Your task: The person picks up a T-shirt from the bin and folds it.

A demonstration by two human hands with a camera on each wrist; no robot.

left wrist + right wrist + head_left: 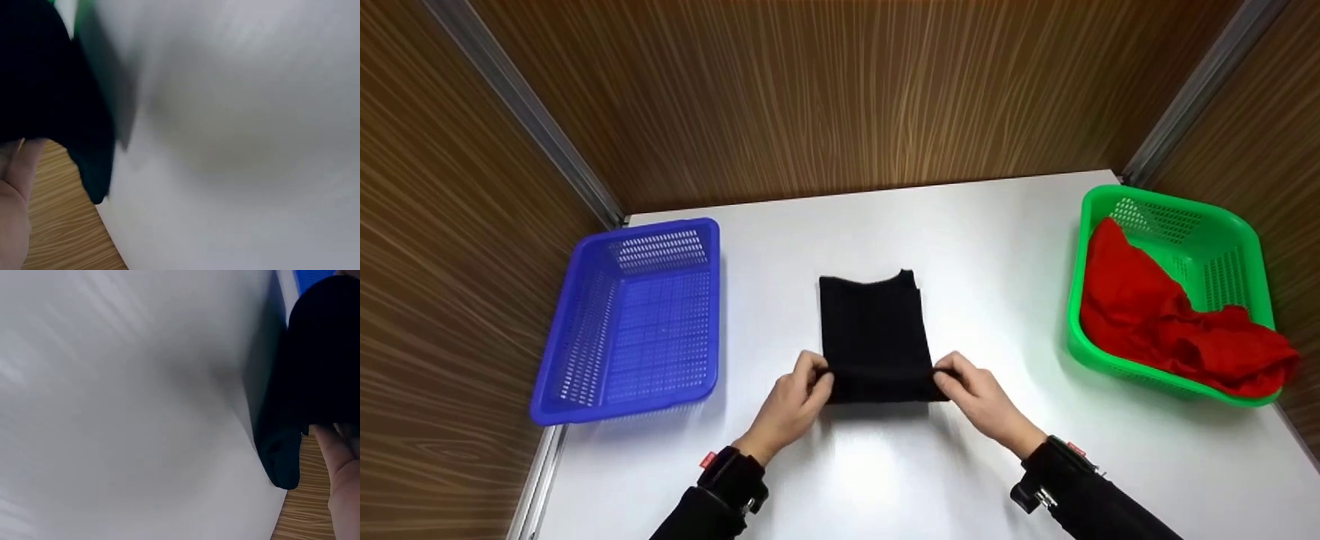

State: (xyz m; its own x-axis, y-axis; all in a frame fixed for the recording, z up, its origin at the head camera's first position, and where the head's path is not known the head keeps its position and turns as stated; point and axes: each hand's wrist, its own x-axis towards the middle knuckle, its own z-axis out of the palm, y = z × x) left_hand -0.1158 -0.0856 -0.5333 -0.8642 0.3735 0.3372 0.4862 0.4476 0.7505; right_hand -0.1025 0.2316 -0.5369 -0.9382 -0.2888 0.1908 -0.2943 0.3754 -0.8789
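Note:
A folded black shirt (874, 322) lies on the white table, its dipped, neckline-like edge facing the back wall. At the near left corner, my left hand (791, 405) pinches the cloth between thumb and fingers. My right hand (982, 397) pinches the near right corner the same way. Between the hands, the near part of the shirt is lifted and turned over into a band. In the left wrist view the dark cloth (50, 84) hides most of the left fingers. The right wrist view shows the shirt (326, 354) bent in a rounded fold above the right hand (343, 478).
On the left stands a blue plastic basket (712, 322) with nothing seen inside. A green basket (1265, 277) at the right holds red cloth (1140, 292), part of which hangs over its rim. Wood-patterned panels (840, 97) enclose the white table (997, 247) at the back and sides.

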